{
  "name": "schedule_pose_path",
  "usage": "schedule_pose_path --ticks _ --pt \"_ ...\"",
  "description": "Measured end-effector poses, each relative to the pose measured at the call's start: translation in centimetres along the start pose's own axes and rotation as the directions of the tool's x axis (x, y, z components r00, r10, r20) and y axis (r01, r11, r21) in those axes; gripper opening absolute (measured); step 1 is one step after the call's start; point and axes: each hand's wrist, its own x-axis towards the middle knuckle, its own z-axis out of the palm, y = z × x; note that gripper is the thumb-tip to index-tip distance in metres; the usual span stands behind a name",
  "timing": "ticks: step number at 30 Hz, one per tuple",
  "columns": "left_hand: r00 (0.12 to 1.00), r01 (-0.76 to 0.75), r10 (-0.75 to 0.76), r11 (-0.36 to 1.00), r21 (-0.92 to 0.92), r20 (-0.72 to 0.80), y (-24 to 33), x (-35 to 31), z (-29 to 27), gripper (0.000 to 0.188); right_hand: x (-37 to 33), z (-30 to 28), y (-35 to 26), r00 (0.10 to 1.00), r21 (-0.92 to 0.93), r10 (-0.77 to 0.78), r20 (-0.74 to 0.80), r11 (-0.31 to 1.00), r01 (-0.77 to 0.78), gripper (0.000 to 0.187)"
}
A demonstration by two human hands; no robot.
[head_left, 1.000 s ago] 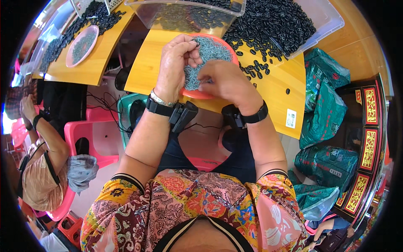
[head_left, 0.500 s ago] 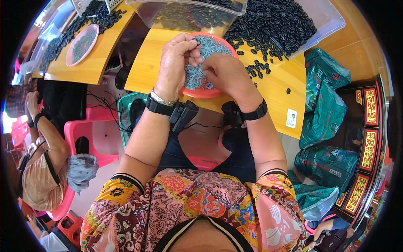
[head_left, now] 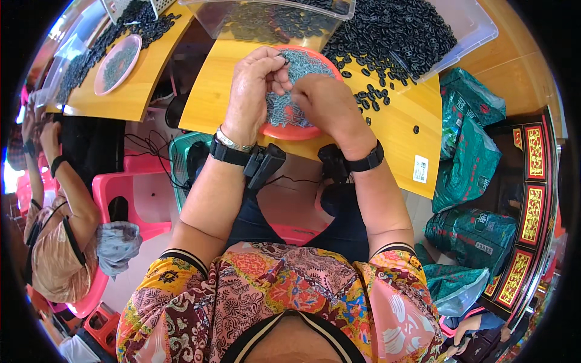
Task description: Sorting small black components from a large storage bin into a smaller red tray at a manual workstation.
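Note:
My left hand (head_left: 254, 81) is over the left side of a round red-orange basin (head_left: 293, 134), thumb and forefinger pinched on a small black piece (head_left: 285, 60), mostly hidden by the fingertips. The basin holds many small blue-grey screws (head_left: 308, 65). Over its right side is my right hand (head_left: 327, 106), back upward and fingers curled together toward the left hand. Whatever lies between those fingertips is hidden. Loose black oval pieces (head_left: 372, 97) with holes are scattered on the yellow table (head_left: 399, 133), right of the basin.
Behind the basin stands a clear plastic bin (head_left: 275, 27); a big heap of black pieces (head_left: 393, 36) spills from another bin. Green bags (head_left: 469, 163) line the right side. At left, a co-worker (head_left: 60, 242) sits by a second table (head_left: 130, 91) bearing a pink dish of screws (head_left: 119, 63).
My right hand has shifted slightly and its fingers have curled in more. My left hand keeps its place. The co-worker at left has raised their hands.

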Motion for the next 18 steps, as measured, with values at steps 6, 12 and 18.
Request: schedule_pose_path --ticks 6,12,18 --pt "1.0 -0.007 0.007 1.0 -0.01 -0.002 0.2 -0.2 0.1 0.014 0.2 -0.6 0.9 0.986 0.34 0.152 -0.062 0.932 -0.123 0.013" --pt "0.999 0.04 -0.04 0.999 -0.004 0.021 0.0 -0.1 0.1 0.011 0.4 -1.2 2.2 0.973 0.813 0.209 0.097 0.548 -0.199 0.016" --pt "0.994 0.084 -0.087 0.995 0.051 0.065 -0.6 -0.8 0.7 0.011 0.3 -1.8 2.7 0.96 0.884 0.25 0.128 0.409 -0.224 0.015"
